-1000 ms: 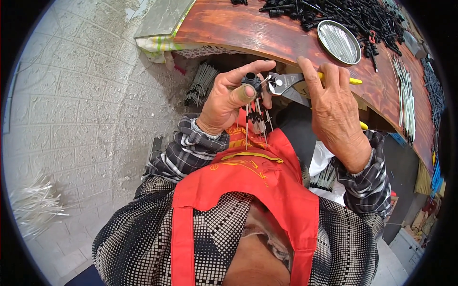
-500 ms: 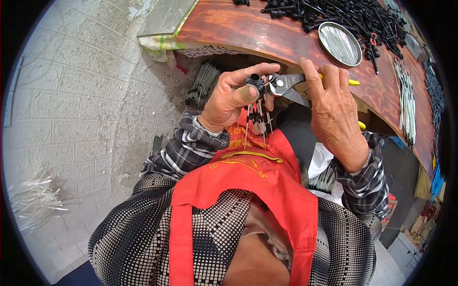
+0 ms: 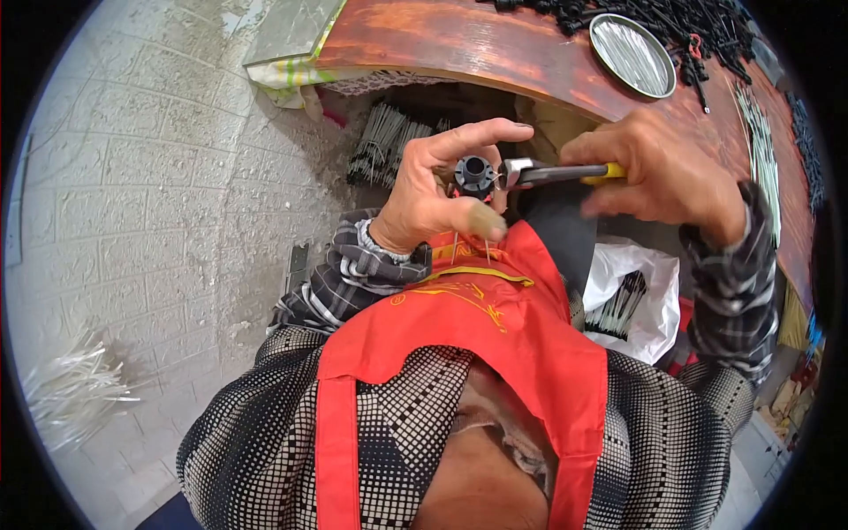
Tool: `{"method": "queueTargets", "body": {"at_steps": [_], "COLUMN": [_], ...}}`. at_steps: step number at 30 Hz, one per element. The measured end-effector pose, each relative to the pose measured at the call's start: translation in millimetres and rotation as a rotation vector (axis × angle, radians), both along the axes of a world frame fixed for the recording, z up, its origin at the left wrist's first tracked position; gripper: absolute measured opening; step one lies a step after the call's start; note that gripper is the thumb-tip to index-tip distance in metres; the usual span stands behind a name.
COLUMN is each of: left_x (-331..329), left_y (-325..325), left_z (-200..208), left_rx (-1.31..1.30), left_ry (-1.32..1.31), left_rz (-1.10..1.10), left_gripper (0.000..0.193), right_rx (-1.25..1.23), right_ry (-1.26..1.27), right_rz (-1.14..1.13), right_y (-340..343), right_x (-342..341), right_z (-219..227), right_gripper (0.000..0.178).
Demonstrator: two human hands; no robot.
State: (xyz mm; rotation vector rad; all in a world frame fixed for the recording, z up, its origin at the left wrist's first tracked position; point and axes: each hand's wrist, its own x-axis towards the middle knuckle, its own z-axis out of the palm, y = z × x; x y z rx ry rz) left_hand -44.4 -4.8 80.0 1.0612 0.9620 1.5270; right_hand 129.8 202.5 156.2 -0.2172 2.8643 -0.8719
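My left hand (image 3: 422, 190) is wrapped around a black, round plastic hub (image 3: 475, 173) with an open tube end facing up. Thin metal rods reach from below it toward my red apron (image 3: 442, 344). In my right hand (image 3: 676, 172) are pliers (image 3: 565, 175) with yellow grips; its fingers are partly blurred. The jaws of the pliers sit at the hub's right side, where a bit of thin wire seems to show. My left thumb and forefinger stretch out past the hub on either side.
On the reddish wooden table (image 3: 424, 40) stand a round tin (image 3: 618, 84) of thin wires and a heap of black plastic parts (image 3: 707, 40). Pale rods (image 3: 760, 159) lie at its right. Bundled rods (image 3: 380, 146) stand underneath; a white bag (image 3: 658, 283) holds more. Loose strips (image 3: 75, 389) lie left.
My right hand has swung right and turned, so the pliers now lie nearly level, edge-on, with their jaws still by the hub. The left hand has tilted the hub's open end more toward view.
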Motion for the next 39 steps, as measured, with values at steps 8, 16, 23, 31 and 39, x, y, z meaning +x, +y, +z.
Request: {"method": "queueTargets", "body": {"at_steps": [8,16,23,31,39], "left_x": [10.0,12.7,12.7,10.7,6.1], "left_y": [2.6,2.4,2.3,6.1,3.5], "left_z": [4.8,9.2,9.0,3.2,6.4], "left_rx": [-0.046,-0.161,-0.010,-0.070,-0.108], "left_ry": [0.262,0.064,0.276,0.212,0.139], "left_rz": [0.273,0.286,0.189,0.235,0.172], "left_gripper": [0.053,0.055,0.056,0.055,0.050], "right_rx": [-0.291,0.689,0.035,0.181,-0.294], "right_ry": [-0.325,0.516,0.078,0.063,-0.417], "right_rz": [-0.165,-0.356,-0.198,-0.227,-0.292], "right_y": [-12.4,-51.7,-16.8,-36.8,-11.2], "right_x": [-1.7,14.9,18.3,18.3,16.2], "right_z": [-0.4,3.1,-12.9,-5.6,-3.8], "right_gripper": [0.060,0.063,0.054,0.057,0.062]}}
